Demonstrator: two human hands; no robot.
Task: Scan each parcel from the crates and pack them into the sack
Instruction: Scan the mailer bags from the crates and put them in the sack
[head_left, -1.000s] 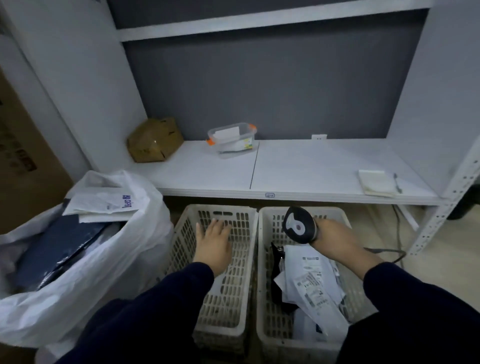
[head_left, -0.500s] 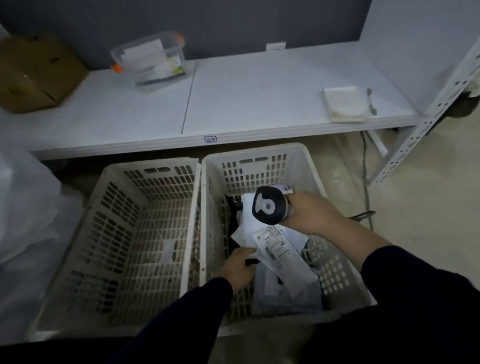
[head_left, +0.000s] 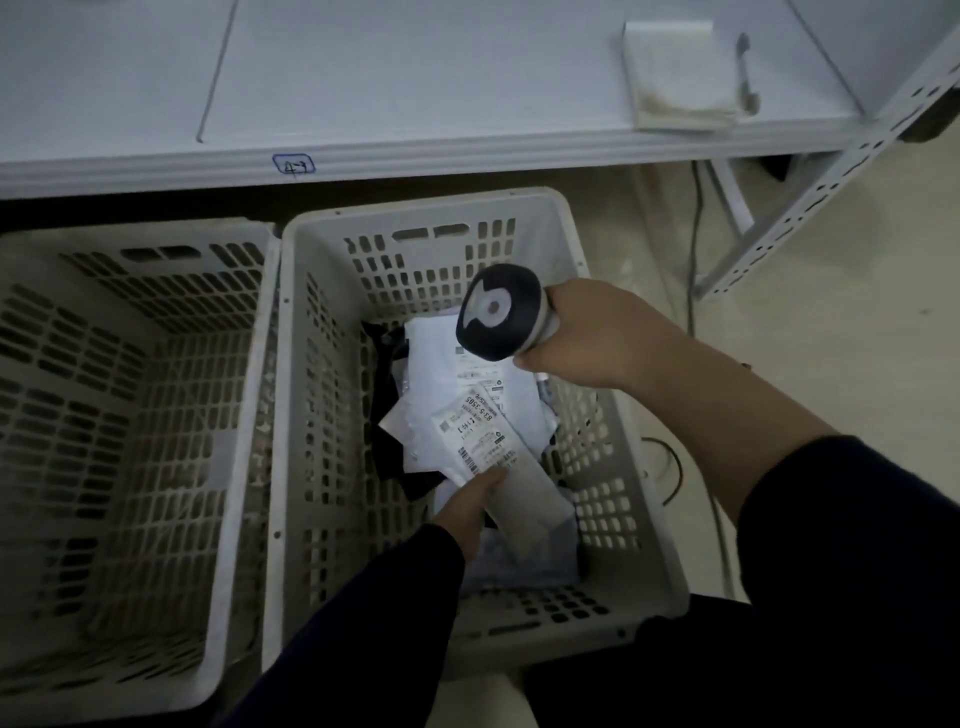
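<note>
The room was dim, so small things were hard to see. The fingers of the left hand (head_left: 467, 506) were hidden under the parcel (head_left: 480, 439). Only its thumb showed, pressed on top, so its grip was closed on the parcel's near end. The parcel was a long white bag with a black-and-white label, and most of the print was too small to read. It lay tilted on top of the pile in the right crate (head_left: 311, 415). Under it were more white parcels (head_left: 441, 343) and something black (head_left: 387, 421). The right hand (head_left: 597, 338) had its grip wrapped round the scanner (head_left: 498, 312), held above the far end of the pile. The left crate (head_left: 244, 467) stood just beside the right one, and its bottom was too dark to make out. Behind both, a shelf (head_left: 415, 78) held a flat white pad (head_left: 675, 73) and a pen (head_left: 746, 67).
</note>
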